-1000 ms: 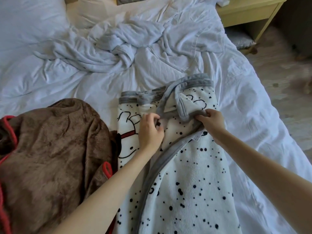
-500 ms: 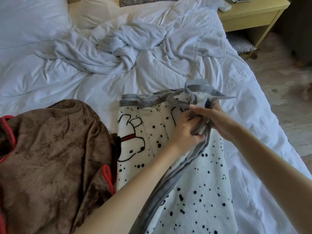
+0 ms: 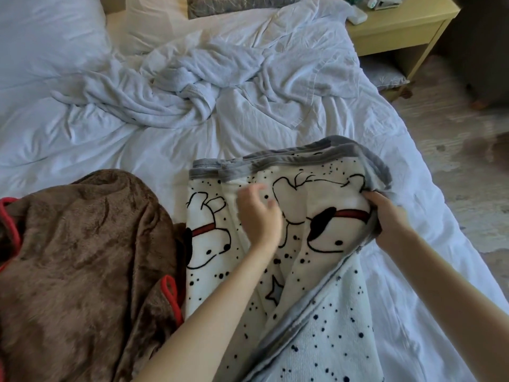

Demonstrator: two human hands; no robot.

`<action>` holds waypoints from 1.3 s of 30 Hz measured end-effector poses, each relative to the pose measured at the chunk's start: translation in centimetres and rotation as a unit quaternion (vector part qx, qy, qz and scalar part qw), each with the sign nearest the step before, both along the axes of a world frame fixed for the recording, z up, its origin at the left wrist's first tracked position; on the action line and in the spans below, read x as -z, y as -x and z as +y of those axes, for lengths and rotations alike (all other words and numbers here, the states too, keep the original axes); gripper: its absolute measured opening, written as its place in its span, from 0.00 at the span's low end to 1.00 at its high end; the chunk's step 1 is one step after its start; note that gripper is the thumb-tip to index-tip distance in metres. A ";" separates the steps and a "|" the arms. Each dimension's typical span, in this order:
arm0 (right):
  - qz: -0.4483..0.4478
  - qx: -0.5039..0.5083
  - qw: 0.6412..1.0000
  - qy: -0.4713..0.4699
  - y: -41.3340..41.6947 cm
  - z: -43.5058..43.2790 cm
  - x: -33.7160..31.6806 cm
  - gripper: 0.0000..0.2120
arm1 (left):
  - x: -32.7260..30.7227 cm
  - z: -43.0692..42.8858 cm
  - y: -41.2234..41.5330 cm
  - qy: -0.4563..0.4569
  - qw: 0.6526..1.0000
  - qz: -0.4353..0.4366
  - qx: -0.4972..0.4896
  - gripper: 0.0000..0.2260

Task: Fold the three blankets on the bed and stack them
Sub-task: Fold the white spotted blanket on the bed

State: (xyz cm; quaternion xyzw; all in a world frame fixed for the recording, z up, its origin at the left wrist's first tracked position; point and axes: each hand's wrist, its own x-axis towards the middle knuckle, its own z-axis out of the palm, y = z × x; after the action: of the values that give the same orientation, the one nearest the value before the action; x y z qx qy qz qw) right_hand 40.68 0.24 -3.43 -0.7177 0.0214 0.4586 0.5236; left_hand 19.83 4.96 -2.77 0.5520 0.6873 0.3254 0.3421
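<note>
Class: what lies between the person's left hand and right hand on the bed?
In the head view, only the dog-print blanket spans from left hand to right hand, showing a red-collared puppy.

A yellow nightstand (image 3: 405, 31) is seen well beyond the grip, rightward, with a white object (image 3: 358, 15), perhaps a case, laid on it. A pillow (image 3: 49, 34) is set far left.

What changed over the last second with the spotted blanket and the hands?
The right hand pulled the grey-edged corner of the spotted blanket out to the right, opening the fold. The left hand let go and now sits open over it. The brown blanket and crumpled white blanket stayed put.
</note>
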 end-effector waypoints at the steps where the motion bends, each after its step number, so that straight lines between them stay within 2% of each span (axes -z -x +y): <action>1: 0.003 -0.002 1.000 -0.003 0.0 -0.1 0.0 0.11 | 0.5 0.9 1.1 0.023 0.996 0.040 -0.076 0.17; 3: -0.003 0.003 1.000 -0.008 0.3 -0.2 -0.4 0.20 | 1.6 2.8 2.8 0.155 0.977 0.037 -0.144 0.28; 5: -0.033 0.019 0.999 -0.025 0.6 0.0 -1.2 0.20 | 2.2 4.2 3.6 0.282 0.941 -0.063 -0.175 0.38; 6: -0.043 0.019 0.998 -0.048 0.7 0.1 -1.6 0.15 | 2.2 4.7 3.9 0.319 0.925 -0.111 -0.176 0.39; 8: -0.046 -0.011 0.993 -0.112 1.2 0.4 -2.8 0.09 | 2.1 5.7 4.6 0.346 0.916 -0.149 -0.135 0.29; 10: -0.047 -0.081 0.982 -0.161 1.8 0.6 -3.9 0.13 | 2.2 6.4 5.2 0.319 0.932 -0.133 -0.109 0.15; 13: -0.077 -0.163 0.969 -0.171 2.5 0.9 -5.1 0.19 | 1.6 7.2 6.1 0.203 0.969 -0.088 -0.113 0.07; 16: -0.102 -0.133 0.970 -0.178 2.9 1.3 -5.8 0.15 | 0.2 8.4 7.2 0.073 0.996 0.004 -0.055 0.11; 20: -0.088 -0.024 0.984 -0.156 3.1 2.8 -6.4 0.06 | -1.2 10.1 8.5 -0.049 0.991 0.123 0.028 0.13; 22: -0.092 0.001 0.985 -0.148 3.1 3.6 -6.6 0.06 | -1.8 11.4 9.1 -0.086 0.981 0.165 0.051 0.15; 24: -0.094 0.014 0.984 -0.151 3.2 4.1 -6.8 0.07 | -1.8 12.5 9.9 -0.069 0.983 0.157 0.070 0.19; 25: -0.095 0.023 0.984 -0.147 3.4 4.3 -6.7 0.09 | -1.5 12.8 10.1 -0.032 0.986 0.136 0.088 0.19; 27: -0.101 0.044 0.986 -0.125 3.7 4.4 -6.5 0.13 | -0.7 12.3 10.1 0.078 0.984 0.085 0.138 0.08; 28: -0.106 0.054 0.986 -0.114 4.0 4.6 -6.4 0.13 | -0.3 11.6 10.0 0.131 0.978 0.054 0.151 0.07; 29: -0.108 0.061 0.986 -0.108 4.4 4.8 -6.4 0.10 | 0.0 10.8 9.8 0.159 0.975 0.026 0.155 0.14; 31: -0.132 0.046 0.985 -0.104 5.7 5.4 -6.8 0.05 | 0.4 9.4 9.6 0.137 0.981 -0.019 0.134 0.25; 33: -0.162 0.006 0.979 -0.124 7.9 6.4 -7.0 0.02 | 0.1 8.5 9.4 0.058 0.992 -0.031 0.106 0.26; 35: -0.174 -0.091 0.966 -0.166 10.5 7.7 -7.5 0.06 | -0.8 7.9 9.5 0.007 0.994 -0.072 0.087 0.19; 36: -0.154 -0.174 0.953 -0.193 11.8 8.3 -7.6 0.06 | -1.4 7.9 9.7 0.020 0.987 -0.134 0.091 0.16; 37: -0.107 -0.269 0.933 -0.213 13.1 8.8 -7.8 0.04 | -2.0 8.0 9.8 0.061 0.965 -0.228 0.114 0.17; 39: -0.020 -0.430 0.883 -0.187 14.8 9.6 -8.1 0.12 | -2.8 8.2 10.1 0.162 0.889 -0.403 0.143 0.26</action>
State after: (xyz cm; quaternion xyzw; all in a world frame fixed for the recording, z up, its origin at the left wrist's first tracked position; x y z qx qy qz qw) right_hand 25.85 9.84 4.70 -0.5546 -0.3856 0.6196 0.3998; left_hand 9.73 13.12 0.00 0.4025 0.4471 0.3517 0.7173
